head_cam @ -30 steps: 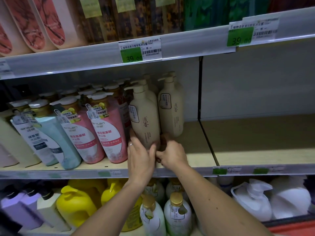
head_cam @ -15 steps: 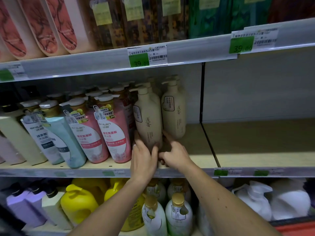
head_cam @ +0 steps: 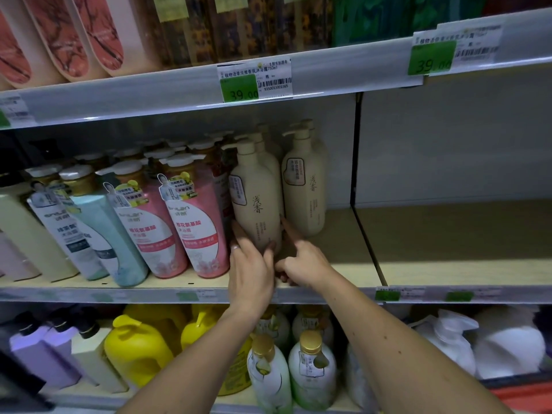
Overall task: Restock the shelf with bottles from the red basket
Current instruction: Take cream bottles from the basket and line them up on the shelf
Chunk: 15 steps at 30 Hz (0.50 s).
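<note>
Fingers of left hand (head_cam: 250,271) now straight on beige bottle (head_cam: 256,201) | right hand (head_cam: 304,265) – index extended, others curled

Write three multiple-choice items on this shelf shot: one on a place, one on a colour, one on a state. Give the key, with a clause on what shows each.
1. Where does the front beige pump bottle stand?
A. on the middle shelf, right of the pink bottles
B. on the top shelf
C. on the bottom shelf

2. What colour is the price tag reading 39.00?
A. red
B. green
C. blue

3. How is the left hand placed?
A. hanging clear of the shelf
B. gripping a yellow jug
C. fingers straight against the beige bottle's lower left side

Key:
1 A: it stands on the middle shelf beside the pink bottles.
2 B: the tag's price patch is green.
3 C: the fingers lie along the bottle's base, while the right hand points a finger at its other side.
</note>
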### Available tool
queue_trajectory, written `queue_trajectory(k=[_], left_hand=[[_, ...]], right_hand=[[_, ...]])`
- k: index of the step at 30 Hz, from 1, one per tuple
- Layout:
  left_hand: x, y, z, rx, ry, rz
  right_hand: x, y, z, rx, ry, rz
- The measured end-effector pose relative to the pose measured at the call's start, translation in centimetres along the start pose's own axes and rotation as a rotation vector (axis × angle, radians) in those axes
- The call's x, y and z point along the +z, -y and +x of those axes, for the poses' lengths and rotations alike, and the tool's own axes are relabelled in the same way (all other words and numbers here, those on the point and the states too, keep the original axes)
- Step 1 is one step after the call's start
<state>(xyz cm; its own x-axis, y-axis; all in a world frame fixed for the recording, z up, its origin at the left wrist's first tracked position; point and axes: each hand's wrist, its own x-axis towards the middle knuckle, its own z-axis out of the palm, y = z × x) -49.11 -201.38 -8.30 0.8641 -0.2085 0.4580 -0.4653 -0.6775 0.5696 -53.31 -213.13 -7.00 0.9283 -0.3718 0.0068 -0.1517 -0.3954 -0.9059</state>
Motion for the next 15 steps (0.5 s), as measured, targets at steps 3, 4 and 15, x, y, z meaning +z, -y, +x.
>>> queue_trajectory(k=[3, 4, 15], left_hand=[[-0.1, 0.05, 0.12, 0.008, -0.006, 0.011], [-0.12, 0.08, 0.13, 0.007, -0.013, 0.01], [-0.49, 0.24, -0.13, -0.011, -0.034, -0.059]], right_hand=[[0.16, -0.18, 0.24, 0.013, -0.006, 0.026], [0.21, -0.23, 0.31, 0.016, -0.006, 0.016], [0.33, -0.15, 0.47, 0.064, 0.006, 0.086]])
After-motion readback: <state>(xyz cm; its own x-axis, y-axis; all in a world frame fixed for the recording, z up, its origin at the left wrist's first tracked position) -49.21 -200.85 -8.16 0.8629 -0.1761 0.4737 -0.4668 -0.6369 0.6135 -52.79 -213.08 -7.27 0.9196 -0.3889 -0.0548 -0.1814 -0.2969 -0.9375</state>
